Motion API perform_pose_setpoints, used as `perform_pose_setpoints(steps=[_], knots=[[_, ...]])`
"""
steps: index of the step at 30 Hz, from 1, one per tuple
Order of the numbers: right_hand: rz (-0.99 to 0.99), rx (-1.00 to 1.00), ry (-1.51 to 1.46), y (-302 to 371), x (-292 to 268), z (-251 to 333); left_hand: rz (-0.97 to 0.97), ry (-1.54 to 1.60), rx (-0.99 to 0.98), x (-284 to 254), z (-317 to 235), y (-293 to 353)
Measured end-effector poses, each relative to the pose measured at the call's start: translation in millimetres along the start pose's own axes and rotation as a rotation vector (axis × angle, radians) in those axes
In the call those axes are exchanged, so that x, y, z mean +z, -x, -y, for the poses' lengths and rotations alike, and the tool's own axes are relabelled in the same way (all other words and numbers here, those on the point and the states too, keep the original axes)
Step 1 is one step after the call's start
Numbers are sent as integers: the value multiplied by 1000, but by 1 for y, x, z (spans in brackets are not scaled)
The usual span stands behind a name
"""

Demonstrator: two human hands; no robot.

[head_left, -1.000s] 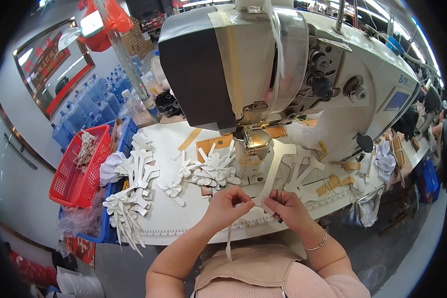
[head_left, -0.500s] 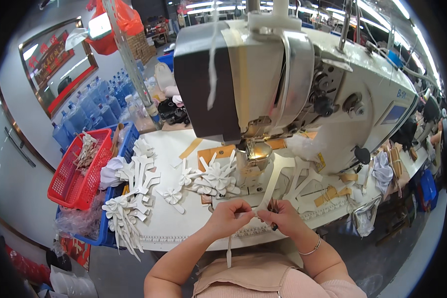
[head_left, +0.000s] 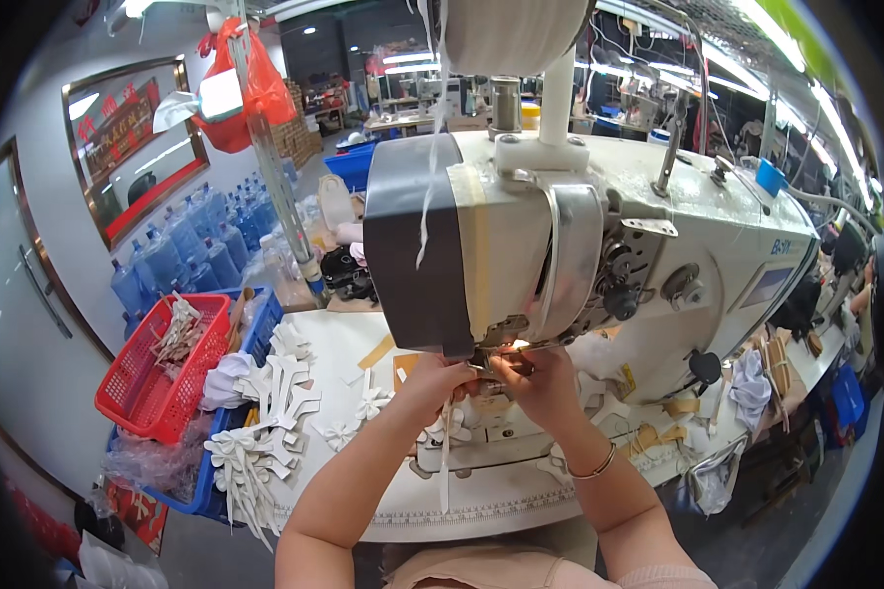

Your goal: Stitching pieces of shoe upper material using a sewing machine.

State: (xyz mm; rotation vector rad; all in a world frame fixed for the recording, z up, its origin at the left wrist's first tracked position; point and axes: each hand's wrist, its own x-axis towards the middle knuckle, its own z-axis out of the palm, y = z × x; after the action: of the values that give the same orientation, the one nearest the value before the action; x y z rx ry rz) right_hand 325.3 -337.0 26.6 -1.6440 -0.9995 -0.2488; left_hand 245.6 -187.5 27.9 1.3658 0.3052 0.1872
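Pinching white strip, left hand well inside open tabletop edge; right hand, grip unclear

The sewing machine looks glossy, the red basket plastic, the bracelet shiny metal.

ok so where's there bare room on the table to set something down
The white table is bare between the pile of white pieces and the tan strip, and nearer you between the left forearm and the hanging white strip. It's crowded at that pile and under the machine head, where the left hand and right hand are.
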Motion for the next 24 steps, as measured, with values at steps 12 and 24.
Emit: perform_pose_setpoints(steps=[12, 24], knots=[[184, -383, 341, 2, -38, 7, 83, 104, -28, -9, 0, -6], [124, -474, 532, 12, -24, 5, 88, 146, -17, -8, 2, -3]])
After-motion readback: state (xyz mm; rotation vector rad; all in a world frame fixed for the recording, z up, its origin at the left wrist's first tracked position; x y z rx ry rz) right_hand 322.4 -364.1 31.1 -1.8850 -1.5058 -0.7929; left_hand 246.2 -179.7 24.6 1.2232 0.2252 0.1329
